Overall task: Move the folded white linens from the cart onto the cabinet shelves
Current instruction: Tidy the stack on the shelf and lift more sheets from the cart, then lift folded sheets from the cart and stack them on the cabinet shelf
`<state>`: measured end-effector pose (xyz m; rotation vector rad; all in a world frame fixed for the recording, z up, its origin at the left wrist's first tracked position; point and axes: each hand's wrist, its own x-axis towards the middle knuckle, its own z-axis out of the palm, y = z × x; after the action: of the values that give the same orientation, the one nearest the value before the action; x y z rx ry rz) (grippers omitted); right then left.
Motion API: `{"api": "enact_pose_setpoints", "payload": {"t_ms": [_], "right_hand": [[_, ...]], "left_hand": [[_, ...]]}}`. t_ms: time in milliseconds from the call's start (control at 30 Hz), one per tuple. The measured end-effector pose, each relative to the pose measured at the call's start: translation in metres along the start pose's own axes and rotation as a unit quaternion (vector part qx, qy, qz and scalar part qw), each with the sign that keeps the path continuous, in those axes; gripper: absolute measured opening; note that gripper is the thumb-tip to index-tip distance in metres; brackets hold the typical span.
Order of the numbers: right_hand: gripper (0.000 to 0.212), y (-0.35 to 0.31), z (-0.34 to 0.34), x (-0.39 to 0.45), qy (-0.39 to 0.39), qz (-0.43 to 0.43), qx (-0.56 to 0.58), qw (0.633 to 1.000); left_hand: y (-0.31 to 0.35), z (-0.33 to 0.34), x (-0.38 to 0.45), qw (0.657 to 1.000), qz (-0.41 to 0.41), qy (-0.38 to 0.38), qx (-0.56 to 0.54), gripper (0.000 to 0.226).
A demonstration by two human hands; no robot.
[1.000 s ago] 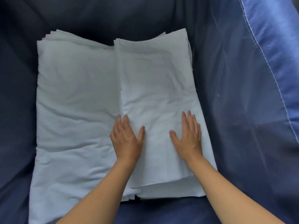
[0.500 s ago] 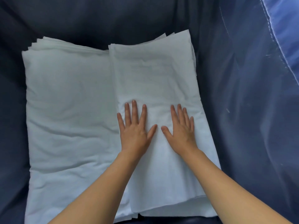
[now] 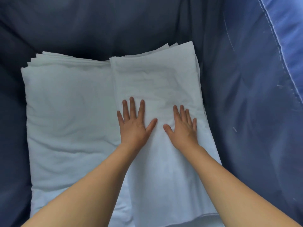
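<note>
**2 flat hands on the right pile of linens, still inside the cart**

At the far left, the dark blue fabric wall of the cart [image 3: 11,145] rises around everything; it looks like a soft woven liner, creased and without stiffness. Next to it lies the left stack of linens [image 3: 68,122], white, folded in a broad rectangle, with several thin layers showing at its far edge. Its surface is slightly wrinkled and matte, like plain cotton.

The right stack of linens [image 3: 155,82] overlaps the left one a little along the middle and sits higher. The left hand [image 3: 133,126] lies flat on it with fingers straight and spread wide, holding nothing. The right hand [image 3: 183,128] lies flat just beside it, fingers straight and closer together, thumb out, also holding nothing. I judge the palms press the pile so the layers stay together before a lift, because loose folded cloth slides easily.

At the far right, the cart liner is a lighter blue with a pale stitched seam [image 3: 278,51]. No cabinet shelf is visible, so the moving of these 2 piles is not yet done.
</note>
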<state>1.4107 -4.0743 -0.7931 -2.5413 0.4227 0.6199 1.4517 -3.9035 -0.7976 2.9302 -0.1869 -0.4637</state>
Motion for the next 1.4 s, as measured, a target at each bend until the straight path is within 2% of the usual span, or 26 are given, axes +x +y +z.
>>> {"api": "enact_pose_setpoints", "payload": {"t_ms": [167, 333, 467, 633, 700, 767, 833, 900, 1067, 1133, 1167, 1233, 1333, 1400], "right_hand": [[0.080, -0.006, -0.010, -0.004, -0.015, 0.020, 0.046, 0.999], [0.065, -0.020, -0.042, -0.020, -0.002, 0.042, 0.210, 0.977], [0.060, -0.046, -0.082, -0.043, 0.035, -0.001, 0.265, 0.964], [0.059, -0.090, -0.149, -0.082, 0.055, -0.061, 0.322, 0.943], [0.060, -0.111, -0.178, -0.100, 0.048, -0.073, 0.344, 0.935], [0.057, -0.133, -0.211, -0.124, 0.042, -0.086, 0.361, 0.928], [0.043, -0.155, -0.244, -0.153, 0.045, -0.109, 0.373, 0.920], [0.034, -0.171, -0.271, -0.178, 0.057, -0.121, 0.389, 0.911], [0.059, -0.214, -0.325, -0.261, 0.067, -0.171, 0.412, 0.892], [0.059, -0.229, -0.342, -0.287, 0.057, -0.182, 0.422, 0.886], [0.053, -0.236, -0.350, -0.302, 0.053, -0.188, 0.433, 0.880], [0.043, -0.251, -0.367, -0.328, 0.058, -0.195, 0.455, 0.867], [0.061, -0.271, -0.390, -0.362, 0.071, -0.208, 0.476, 0.851], [0.064, -0.284, -0.401, -0.385, 0.073, -0.215, 0.494, 0.839]], "left_hand": [[0.009, -0.011, -0.006, 1.000, -0.009, -0.027, -0.006, 0.082], [0.026, -0.050, -0.013, 0.993, -0.066, -0.014, -0.094, 0.058], [0.032, -0.105, -0.019, 0.957, -0.149, 0.010, -0.249, 0.056], [0.037, -0.186, -0.057, 0.914, -0.157, 0.075, -0.367, 0.052], [0.045, -0.227, -0.072, 0.883, -0.161, 0.076, -0.434, 0.047], [0.051, -0.270, -0.088, 0.852, -0.156, 0.076, -0.494, 0.046], [0.056, -0.312, -0.109, 0.836, -0.146, 0.091, -0.521, 0.057], [0.060, -0.347, -0.128, 0.818, -0.142, 0.106, -0.547, 0.058], [0.062, -0.440, -0.201, 0.785, -0.090, 0.181, -0.586, 0.059], [0.059, -0.471, -0.224, 0.767, -0.077, 0.216, -0.599, 0.059], [0.056, -0.487, -0.237, 0.758, -0.069, 0.227, -0.607, 0.059], [0.056, -0.521, -0.259, 0.740, -0.055, 0.235, -0.628, 0.060], [0.052, -0.563, -0.279, 0.710, -0.031, 0.223, -0.667, 0.062], [0.048, -0.586, -0.294, 0.700, -0.008, 0.212, -0.682, 0.063]]}}
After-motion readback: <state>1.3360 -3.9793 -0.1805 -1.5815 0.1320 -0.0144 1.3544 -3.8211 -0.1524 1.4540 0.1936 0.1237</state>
